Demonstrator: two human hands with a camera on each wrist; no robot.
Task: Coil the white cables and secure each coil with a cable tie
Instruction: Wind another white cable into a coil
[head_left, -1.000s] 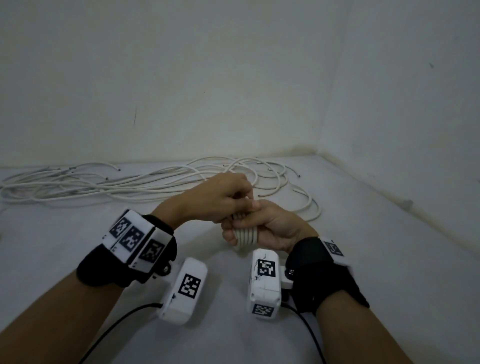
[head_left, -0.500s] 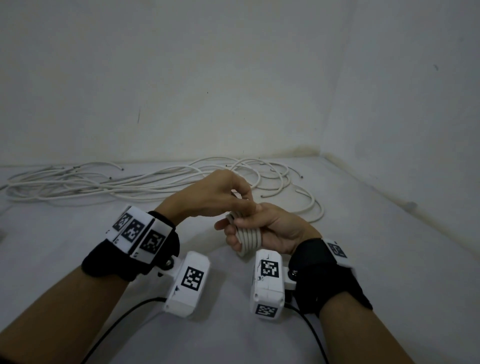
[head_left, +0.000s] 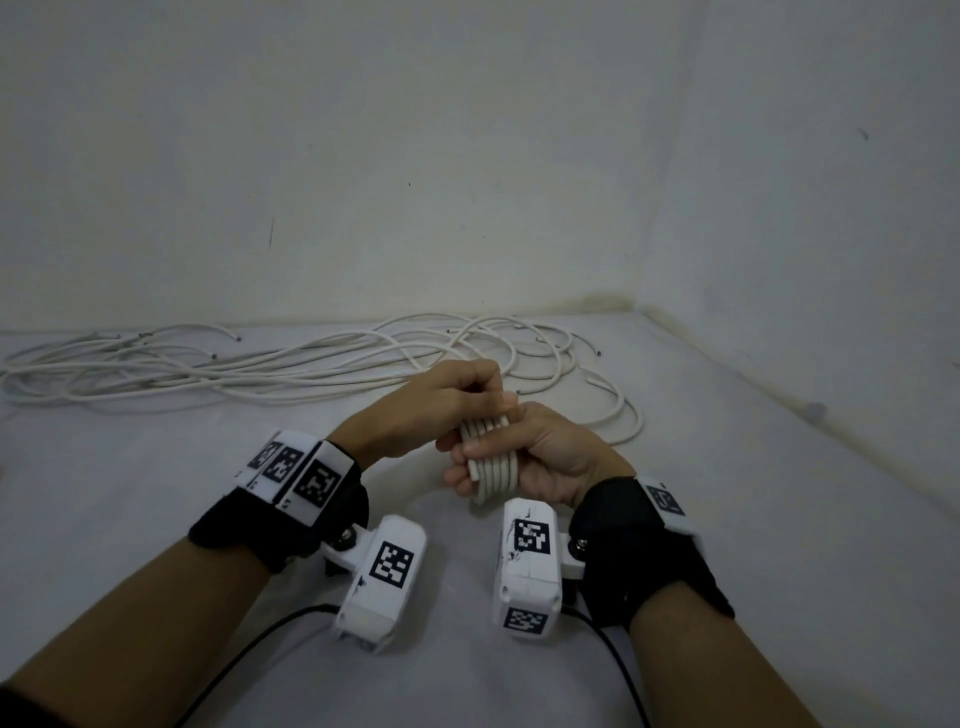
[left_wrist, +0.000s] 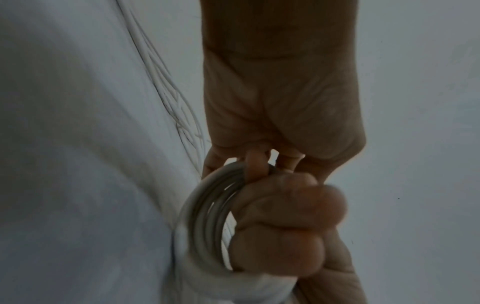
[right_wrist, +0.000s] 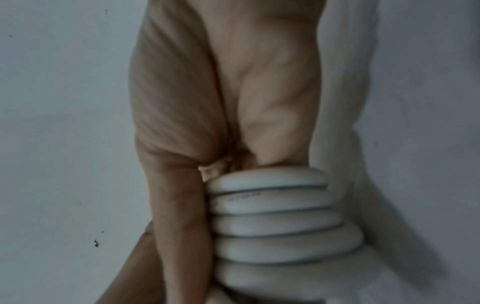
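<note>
One coil (head_left: 492, 467) of white cable, about five turns visible, is held above the surface. Right hand (head_left: 540, 457) wraps its fingers around it; left hand (head_left: 447, 402) pinches its top. Loose cables (head_left: 260, 369), uncountable, lie behind.

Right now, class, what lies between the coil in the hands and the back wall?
In the head view, loose white cables sprawl on the floor between the coil and the back wall; nothing else shows there.

L hand (head_left: 451, 401) curled | R hand (head_left: 540, 457) curled (touching L)
</note>
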